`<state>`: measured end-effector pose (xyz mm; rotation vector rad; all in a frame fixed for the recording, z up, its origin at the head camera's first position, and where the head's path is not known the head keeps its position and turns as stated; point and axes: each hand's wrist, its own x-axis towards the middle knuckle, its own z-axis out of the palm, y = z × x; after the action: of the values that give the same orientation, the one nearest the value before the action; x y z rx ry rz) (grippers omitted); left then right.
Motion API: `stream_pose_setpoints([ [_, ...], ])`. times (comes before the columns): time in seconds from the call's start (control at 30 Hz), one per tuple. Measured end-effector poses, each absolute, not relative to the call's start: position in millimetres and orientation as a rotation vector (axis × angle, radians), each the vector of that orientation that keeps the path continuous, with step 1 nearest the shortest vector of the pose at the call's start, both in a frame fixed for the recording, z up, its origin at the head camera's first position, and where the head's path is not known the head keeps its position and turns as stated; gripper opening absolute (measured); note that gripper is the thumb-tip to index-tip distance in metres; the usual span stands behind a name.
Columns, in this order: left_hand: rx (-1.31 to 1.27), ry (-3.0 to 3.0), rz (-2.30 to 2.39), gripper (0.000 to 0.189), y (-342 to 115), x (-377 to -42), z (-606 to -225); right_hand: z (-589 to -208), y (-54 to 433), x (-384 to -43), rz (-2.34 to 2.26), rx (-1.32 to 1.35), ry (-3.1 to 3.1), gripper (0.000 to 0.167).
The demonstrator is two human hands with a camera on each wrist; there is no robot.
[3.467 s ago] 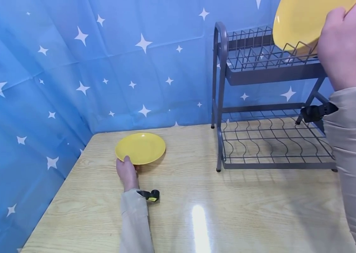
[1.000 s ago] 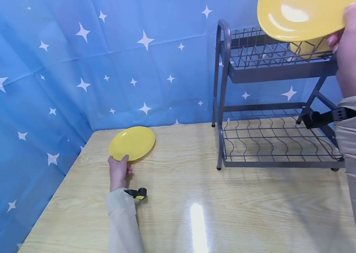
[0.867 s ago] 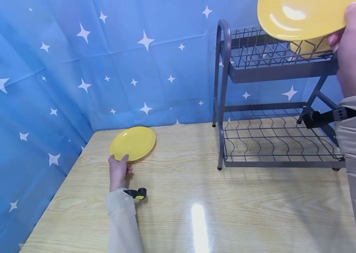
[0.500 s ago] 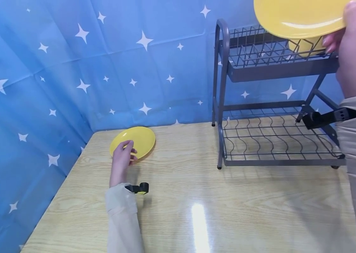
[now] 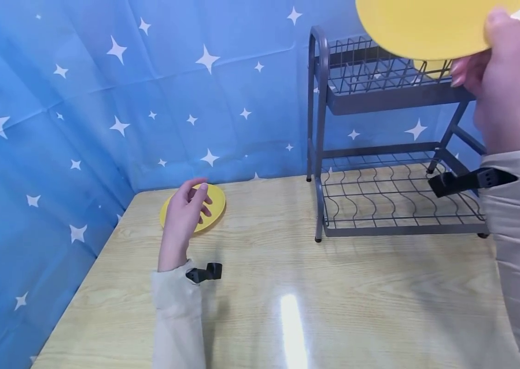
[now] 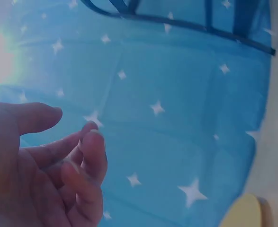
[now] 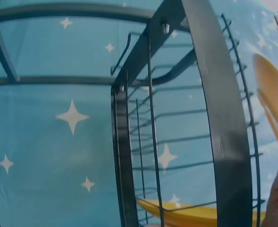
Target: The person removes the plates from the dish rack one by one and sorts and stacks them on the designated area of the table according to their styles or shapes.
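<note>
A yellow plate (image 5: pixel 426 25) is held by its near edge in my right hand (image 5: pixel 514 82), thumb on top, above a grey two-tier dish rack (image 5: pixel 398 97). Part of another yellow plate (image 5: pixel 433 69) shows behind it in the upper tier; the right wrist view shows that racked plate (image 7: pixel 186 215) through the wires. At the table's far left lies a third yellow plate (image 5: pixel 214 205). Over it hovers my left hand (image 5: pixel 186 210), fingers loosely bent and grasping nothing. The left wrist view shows the bent fingers (image 6: pixel 91 156) apart from that plate (image 6: pixel 245 213).
The rack's lower tier (image 5: pixel 398 189) has wavy wires and stands just above the wooden table (image 5: pixel 264 266). A blue curtain (image 5: pixel 241 87) with white stars hangs along the back and left of the table.
My left hand has let go of the table plate and risen over it. My right hand's plate has gone from tilted by the rack to flatter above it, and lately shifted slightly left.
</note>
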<state>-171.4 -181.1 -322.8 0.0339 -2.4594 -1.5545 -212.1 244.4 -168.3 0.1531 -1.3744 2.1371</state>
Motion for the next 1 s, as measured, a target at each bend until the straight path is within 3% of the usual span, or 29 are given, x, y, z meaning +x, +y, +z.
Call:
stream_pose_setpoints([
  [0.17,-0.121,-2.475,-1.462,0.037,-162,-151,-292,-179,231,-196,2.12,0.235,-1.336,0.037],
  [0.5,-0.233,-2.497,-1.368,0.032,-137,-119,-261,-215,198,-173,2.048,0.407,-1.333,0.027],
  [0.7,-0.302,-2.507,-1.334,0.03,-132,-110,-255,-243,187,-164,2.021,0.44,-1.424,0.029],
  [1.0,-0.421,-2.448,-1.313,0.031,-137,-124,-271,-275,173,-156,2.0,0.457,-1.513,0.029],
])
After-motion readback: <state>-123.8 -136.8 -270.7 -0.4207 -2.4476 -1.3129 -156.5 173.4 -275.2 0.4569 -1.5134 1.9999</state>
